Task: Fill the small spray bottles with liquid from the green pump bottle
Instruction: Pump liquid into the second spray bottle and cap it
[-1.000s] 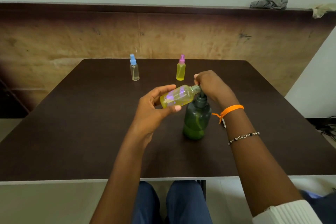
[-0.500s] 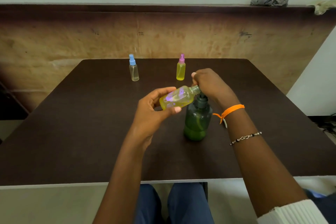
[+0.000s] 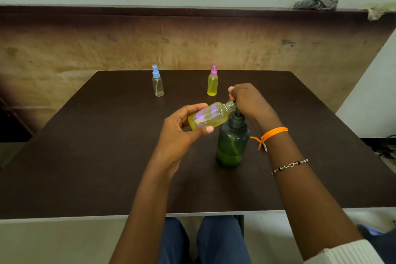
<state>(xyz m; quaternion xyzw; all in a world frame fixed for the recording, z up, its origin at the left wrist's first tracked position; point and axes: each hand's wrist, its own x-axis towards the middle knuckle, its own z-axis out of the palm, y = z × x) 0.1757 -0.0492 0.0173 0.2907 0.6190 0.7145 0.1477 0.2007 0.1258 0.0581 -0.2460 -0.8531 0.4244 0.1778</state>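
The dark green pump bottle (image 3: 233, 143) stands upright near the middle of the brown table (image 3: 90, 156). My left hand (image 3: 180, 133) holds a small yellow bottle (image 3: 209, 115) on its side, its open neck against the pump's spout. My right hand (image 3: 249, 102) lies on top of the pump head, fingers curled round it, and hides the spout. Two capped spray bottles stand at the far edge: a nearly clear one with a blue cap (image 3: 157, 84) and a yellow-filled one with a pink cap (image 3: 212, 83).
A wooden panel (image 3: 192, 49) backs the table. On the ledge above lie a grey cloth (image 3: 316, 2) and a pale rag (image 3: 381, 9). Cables (image 3: 385, 152) lie on the floor to the right. My knees (image 3: 203, 240) show under the near table edge.
Both hands and the tilted small bottle stay at the pump head; only the camera view has shifted slightly.
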